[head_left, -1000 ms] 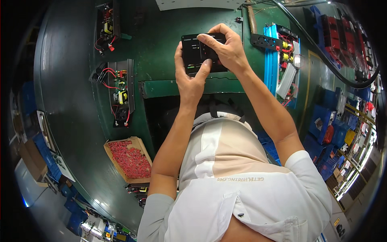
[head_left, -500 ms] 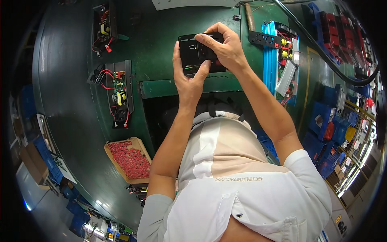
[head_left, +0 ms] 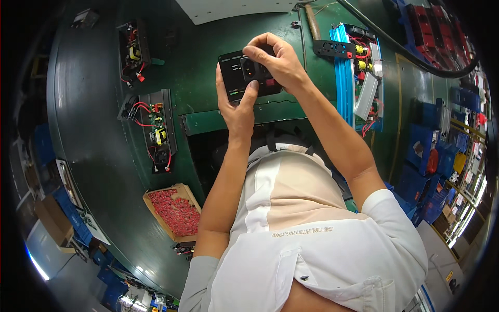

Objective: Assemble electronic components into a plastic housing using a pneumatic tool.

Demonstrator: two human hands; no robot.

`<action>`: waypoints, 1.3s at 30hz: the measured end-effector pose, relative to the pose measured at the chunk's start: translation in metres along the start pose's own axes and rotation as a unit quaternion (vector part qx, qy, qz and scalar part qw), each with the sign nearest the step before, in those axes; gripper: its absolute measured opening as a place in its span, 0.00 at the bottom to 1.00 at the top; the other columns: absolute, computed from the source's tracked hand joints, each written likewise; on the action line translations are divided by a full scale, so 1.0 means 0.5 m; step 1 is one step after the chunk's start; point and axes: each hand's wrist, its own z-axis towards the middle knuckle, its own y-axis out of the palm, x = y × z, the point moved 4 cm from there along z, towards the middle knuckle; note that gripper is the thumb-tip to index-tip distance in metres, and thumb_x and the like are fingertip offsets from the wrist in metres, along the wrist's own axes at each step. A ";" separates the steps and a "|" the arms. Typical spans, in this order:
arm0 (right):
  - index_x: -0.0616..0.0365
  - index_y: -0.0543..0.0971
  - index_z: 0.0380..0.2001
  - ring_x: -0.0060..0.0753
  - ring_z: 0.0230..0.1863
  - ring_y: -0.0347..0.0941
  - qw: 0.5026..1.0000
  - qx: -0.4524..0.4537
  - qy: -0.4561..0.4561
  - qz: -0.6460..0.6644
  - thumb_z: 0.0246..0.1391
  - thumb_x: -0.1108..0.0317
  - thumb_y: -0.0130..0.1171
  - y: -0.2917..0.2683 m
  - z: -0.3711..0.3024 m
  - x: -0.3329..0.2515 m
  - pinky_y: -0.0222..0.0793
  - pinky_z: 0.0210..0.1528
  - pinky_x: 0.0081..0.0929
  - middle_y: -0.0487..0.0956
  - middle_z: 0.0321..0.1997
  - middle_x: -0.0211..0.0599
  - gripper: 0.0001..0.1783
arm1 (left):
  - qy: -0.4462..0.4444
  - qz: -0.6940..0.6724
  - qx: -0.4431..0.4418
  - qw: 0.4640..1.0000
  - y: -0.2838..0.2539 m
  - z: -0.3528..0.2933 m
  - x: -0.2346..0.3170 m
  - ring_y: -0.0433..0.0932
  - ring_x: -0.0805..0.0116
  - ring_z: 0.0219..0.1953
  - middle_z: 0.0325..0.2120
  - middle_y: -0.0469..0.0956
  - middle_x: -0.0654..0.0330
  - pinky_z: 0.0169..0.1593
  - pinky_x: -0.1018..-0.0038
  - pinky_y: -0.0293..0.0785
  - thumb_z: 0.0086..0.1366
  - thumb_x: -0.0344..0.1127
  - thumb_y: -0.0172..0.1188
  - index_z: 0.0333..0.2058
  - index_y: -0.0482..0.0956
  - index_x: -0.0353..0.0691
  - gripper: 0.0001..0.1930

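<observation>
Above the green bench, a thin black panel (head_left: pixel 232 78) with slots is tilted in my two hands. A black power socket (head_left: pixel 250 70) sits on its face, and a small red part (head_left: pixel 270 82) shows at its lower right. My left hand (head_left: pixel 238 106) grips the panel from the left and below, its thumb lying on the face near the socket. My right hand (head_left: pixel 280 61) is closed at the upper right edge, thumb tip by the socket's top. Its other fingertips are partly hidden.
Circuit assemblies in black housings (head_left: pixel 162 125) (head_left: pixel 136 52) stand at left. A blue-finned housing (head_left: pixel 342 78) with a black fan panel (head_left: pixel 332 49) lies right, near a hammer-like wooden handle (head_left: pixel 312 23). A cardboard box (head_left: pixel 150 200) holds small red parts. A black cable (head_left: pixel 395 52) arches at upper right.
Both hands and the panel have shifted slightly left in the picture. The panel has turned so its socket and red part show more clearly. My right thumb has moved toward the panel's top edge.
</observation>
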 end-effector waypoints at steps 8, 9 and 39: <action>0.60 0.77 0.53 0.19 0.45 0.76 0.985 -0.121 0.043 0.119 0.66 0.54 0.60 -0.018 -0.014 0.028 0.74 0.49 0.20 0.80 0.45 0.31 0.22 | -0.021 0.008 0.003 1.000 0.000 -0.001 0.003 0.76 0.71 0.49 0.51 0.74 0.58 0.54 0.75 0.74 0.61 0.27 0.64 0.69 0.58 0.35 0.39; 0.59 0.78 0.52 0.18 0.43 0.76 0.985 -0.123 0.059 0.104 0.66 0.53 0.60 -0.021 -0.016 0.035 0.74 0.47 0.19 0.80 0.44 0.30 0.22 | -0.021 -0.010 -0.003 1.000 0.002 0.000 0.000 0.75 0.71 0.49 0.51 0.73 0.58 0.54 0.75 0.74 0.61 0.27 0.64 0.69 0.58 0.35 0.38; 0.57 0.78 0.36 0.14 0.29 0.70 0.994 -0.104 0.013 0.035 0.66 0.50 0.58 -0.008 0.000 0.023 0.68 0.32 0.19 0.76 0.28 0.24 0.19 | -0.007 -0.031 0.002 0.999 0.007 -0.002 -0.001 0.74 0.72 0.49 0.50 0.73 0.59 0.56 0.74 0.73 0.63 0.28 0.63 0.66 0.63 0.37 0.33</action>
